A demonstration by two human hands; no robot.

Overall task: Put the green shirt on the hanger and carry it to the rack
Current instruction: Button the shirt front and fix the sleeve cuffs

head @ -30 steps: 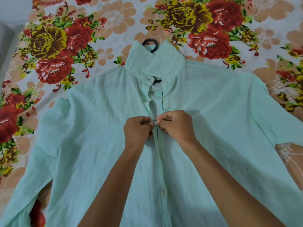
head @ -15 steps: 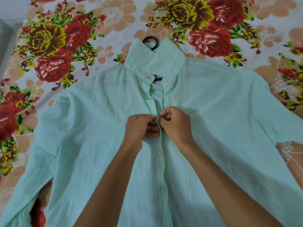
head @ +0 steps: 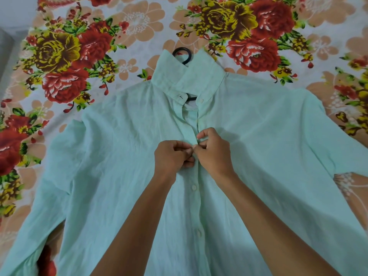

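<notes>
A pale green shirt lies spread front-up on the bed, its sleeves stretched out to both sides. A black hanger is inside it; only the hook above the collar and a short piece at the open neck show. My left hand pinches the left edge of the placket at chest height. My right hand pinches the right edge against it, fingertips meeting at a button spot. Two white buttons below my hands are fastened. The placket above my hands stands open up to the collar.
The bed is covered by a sheet printed with big red, yellow and peach flowers. A grey surface shows past the bed's far left edge. No rack is in view.
Both hands have moved a little up the placket toward the collar. A button they covered a second ago now shows fastened below them. The shirt and hanger lie as before.
</notes>
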